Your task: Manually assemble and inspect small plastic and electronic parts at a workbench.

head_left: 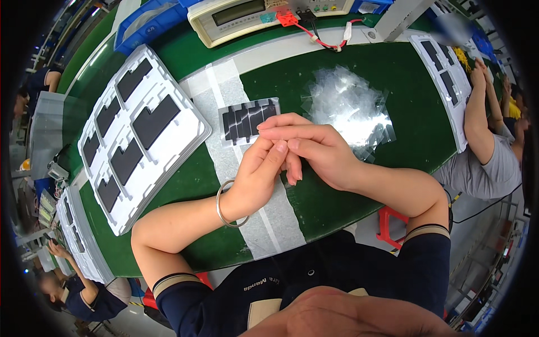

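My left hand (259, 175), with a silver bangle (219, 208) on its wrist, meets my right hand (324, 150) above the middle of the bench. The thumbs and fingertips of both are drawn together and nearly touch. Anything pinched between them is too small or hidden to make out. Just beyond the fingers lies a small clear sheet bearing several black strips (238, 124), its near right part covered by my right fingers. To the right of it spreads a loose pile of clear plastic film pieces (348, 106).
A stack of white trays (128, 178) with black flat pieces (156, 121) stands at left. At the back are a meter (241, 22) with red and black leads and a blue bin (149, 28). Another white tray (457, 92) lies at right, near a co-worker's arm (477, 112).
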